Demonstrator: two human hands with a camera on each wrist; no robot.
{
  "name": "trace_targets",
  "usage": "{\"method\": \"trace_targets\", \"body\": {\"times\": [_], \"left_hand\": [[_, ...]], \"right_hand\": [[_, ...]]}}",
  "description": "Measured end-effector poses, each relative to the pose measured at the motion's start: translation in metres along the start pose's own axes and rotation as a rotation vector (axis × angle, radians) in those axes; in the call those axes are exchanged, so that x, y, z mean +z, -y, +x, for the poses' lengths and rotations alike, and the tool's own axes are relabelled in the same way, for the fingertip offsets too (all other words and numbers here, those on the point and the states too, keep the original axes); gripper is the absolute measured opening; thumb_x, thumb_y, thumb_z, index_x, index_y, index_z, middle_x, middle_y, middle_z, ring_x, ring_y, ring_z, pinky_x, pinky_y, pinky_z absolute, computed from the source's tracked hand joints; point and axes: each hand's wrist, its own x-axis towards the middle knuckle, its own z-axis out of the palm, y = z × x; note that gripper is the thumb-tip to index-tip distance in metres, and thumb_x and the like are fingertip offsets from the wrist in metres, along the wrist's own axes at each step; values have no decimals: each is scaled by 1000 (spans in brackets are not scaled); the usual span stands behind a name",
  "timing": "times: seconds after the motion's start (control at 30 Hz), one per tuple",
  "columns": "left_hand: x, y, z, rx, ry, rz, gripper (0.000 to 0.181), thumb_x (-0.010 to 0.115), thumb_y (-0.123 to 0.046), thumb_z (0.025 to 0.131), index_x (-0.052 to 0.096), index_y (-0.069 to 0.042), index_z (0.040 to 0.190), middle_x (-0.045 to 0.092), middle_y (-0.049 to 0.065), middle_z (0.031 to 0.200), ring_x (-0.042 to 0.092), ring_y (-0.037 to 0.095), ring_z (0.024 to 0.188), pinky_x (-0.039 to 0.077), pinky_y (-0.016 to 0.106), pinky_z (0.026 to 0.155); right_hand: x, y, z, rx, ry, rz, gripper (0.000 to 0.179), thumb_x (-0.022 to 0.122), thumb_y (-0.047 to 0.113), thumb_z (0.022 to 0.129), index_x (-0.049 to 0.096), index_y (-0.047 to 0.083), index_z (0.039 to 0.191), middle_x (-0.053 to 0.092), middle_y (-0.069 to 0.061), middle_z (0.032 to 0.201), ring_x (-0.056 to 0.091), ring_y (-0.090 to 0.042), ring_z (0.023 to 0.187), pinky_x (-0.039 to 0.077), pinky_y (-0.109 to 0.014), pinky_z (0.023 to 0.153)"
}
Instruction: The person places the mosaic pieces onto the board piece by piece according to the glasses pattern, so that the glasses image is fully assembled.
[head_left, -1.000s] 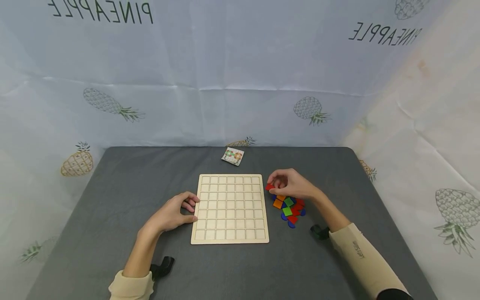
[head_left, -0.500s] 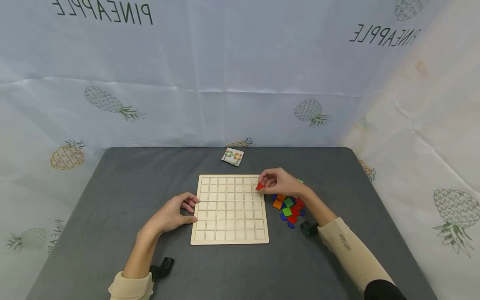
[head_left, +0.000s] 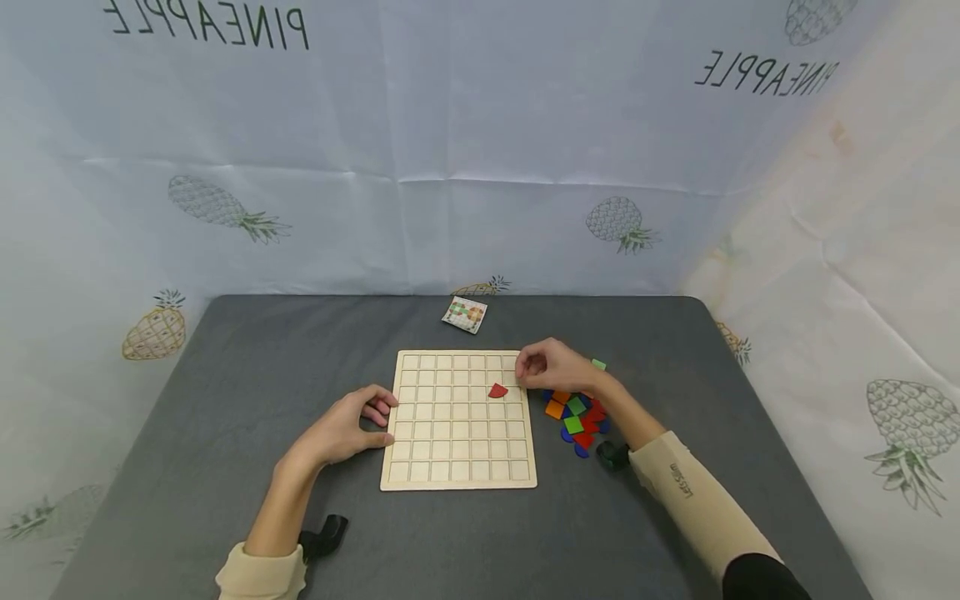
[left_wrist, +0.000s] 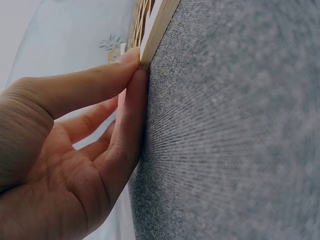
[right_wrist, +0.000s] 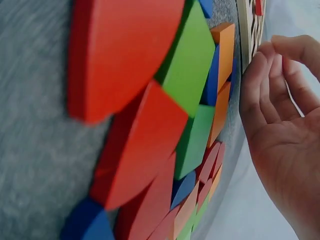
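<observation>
A pale wooden grid board [head_left: 459, 479] lies on the grey cloth. One red fan-shaped piece [head_left: 498, 391] rests on its upper right squares. At the board's left edge is my left hand [head_left: 341, 427], thumb and forefinger touching that edge; the left wrist view shows both tips against the board's side [left_wrist: 159, 31]. My right hand [head_left: 558, 367] is by the upper right edge with loosely bent fingers, nothing visible between them. Beside it in the right wrist view are thick red pieces [right_wrist: 145, 145], green ones [right_wrist: 190, 65] and orange ones [right_wrist: 220, 112], some overlapping.
A pile of red, green, orange and blue pieces [head_left: 574, 424] lies right of the board, partly under the right forearm. A small printed card [head_left: 465, 314] sits near the table's back edge. A patterned curtain [head_left: 450, 217] hangs behind the table.
My right hand has moved left from the pile to the board's edge and let go of the red piece, which now lies on the squares. The left hand has stayed in place.
</observation>
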Motion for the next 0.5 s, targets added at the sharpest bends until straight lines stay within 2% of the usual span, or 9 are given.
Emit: {"method": "trace_targets", "body": {"times": [0.3, 0.5], "left_hand": [[0, 0, 0, 4, 5, -6, 46, 89, -4, 87, 65, -3, 126, 65, 9, 113, 62, 18, 101, 56, 31, 86], [0, 1, -1, 5, 4, -12, 46, 89, -4, 87, 65, -2, 127, 67, 10, 114, 63, 18, 101, 56, 32, 87]], "right_hand": [[9, 5, 12, -77, 51, -26, 22, 85, 12, 95, 77, 4, 113, 76, -13, 97, 70, -13, 82, 61, -22, 77], [13, 5, 17, -109, 95, -62, 26, 86, 16, 94, 81, 7, 117, 76, -10, 97, 64, -11, 80, 56, -22, 74]]}}
